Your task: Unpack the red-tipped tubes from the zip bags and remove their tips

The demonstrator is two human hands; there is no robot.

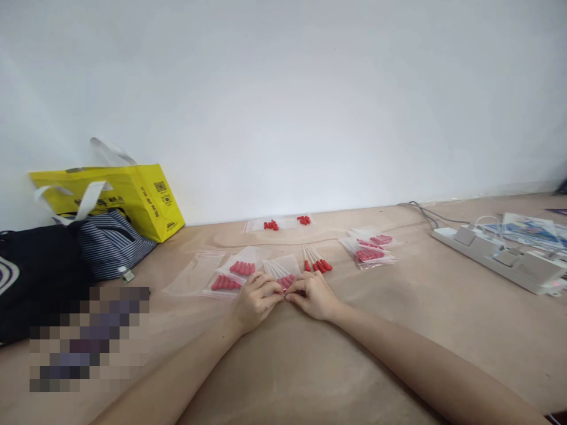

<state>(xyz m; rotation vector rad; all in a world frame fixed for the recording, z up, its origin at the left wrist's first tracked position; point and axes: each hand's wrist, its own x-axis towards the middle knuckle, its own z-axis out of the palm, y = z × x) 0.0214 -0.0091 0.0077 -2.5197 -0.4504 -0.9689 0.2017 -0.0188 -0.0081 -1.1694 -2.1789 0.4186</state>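
Note:
My left hand (257, 298) and my right hand (313, 294) meet at the near edge of a clear zip bag (290, 262), fingertips pinched on it. Inside that bag lie several droppers (278, 270) with thin pale stems and red bulbs, partly covered by my fingers. Just beyond my right hand, several loose droppers (319, 264) fan out on the table, red bulbs toward me. To the left of my left hand, two filled zip bags (225, 282) overlap, with a flat zip bag (190, 274) beside them.
More bags with red pieces (370, 254) are piled to the right. By the wall lie red bulbs (271, 225) and pale stems on plastic. A yellow bag (150, 206), a striped pouch (110, 242) and a black bag (39, 277) stand left; a power strip (500, 260) lies right.

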